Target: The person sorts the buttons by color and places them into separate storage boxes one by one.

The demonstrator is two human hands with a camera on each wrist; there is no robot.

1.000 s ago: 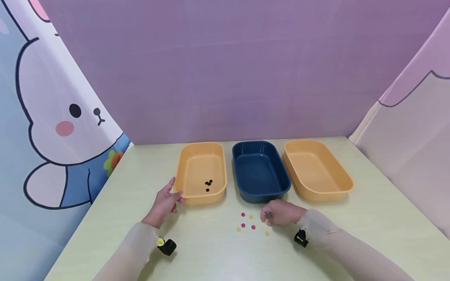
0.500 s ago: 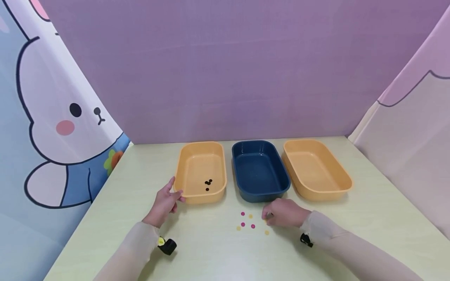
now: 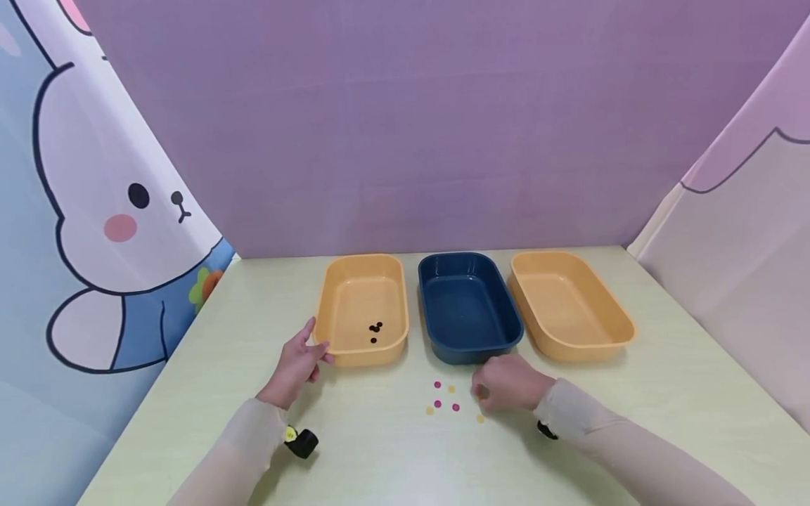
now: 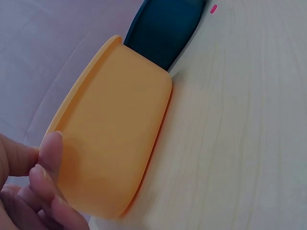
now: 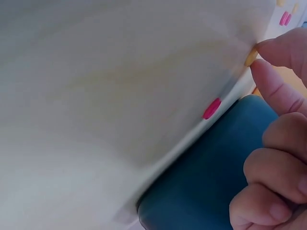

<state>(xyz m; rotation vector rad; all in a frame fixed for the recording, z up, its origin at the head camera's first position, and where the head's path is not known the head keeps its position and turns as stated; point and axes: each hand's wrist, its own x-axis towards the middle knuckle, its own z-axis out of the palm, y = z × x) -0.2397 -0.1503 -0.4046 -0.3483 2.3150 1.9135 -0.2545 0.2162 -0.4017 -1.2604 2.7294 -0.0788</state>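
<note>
My left hand (image 3: 296,367) holds the near left corner of the left yellow tray (image 3: 361,357), its thumb and a finger pinching the rim. In front of the blue tray (image 3: 470,353), my right hand (image 3: 511,383) is low over the table. The right wrist view shows its thumb and index finger pinching a small yellow disc (image 5: 251,56), the other fingers curled. Small pink discs (image 3: 455,407) and yellow discs (image 3: 429,411) lie beside that hand. Another pink disc (image 5: 212,109) lies close to the blue tray. Several black discs (image 3: 373,340) sit inside the left yellow tray.
A second yellow tray (image 3: 572,309) stands right of the blue one. Behind the trays rises a purple cloth backdrop (image 3: 405,140), with a rabbit-print cloth (image 3: 126,211) at the left. The pale table (image 3: 392,450) extends in front.
My right hand has shifted very slightly and its wrist has turned, while its fingertips stay at nearly the same spot. The left hand, trays and visible loose discs have kept their places.
</note>
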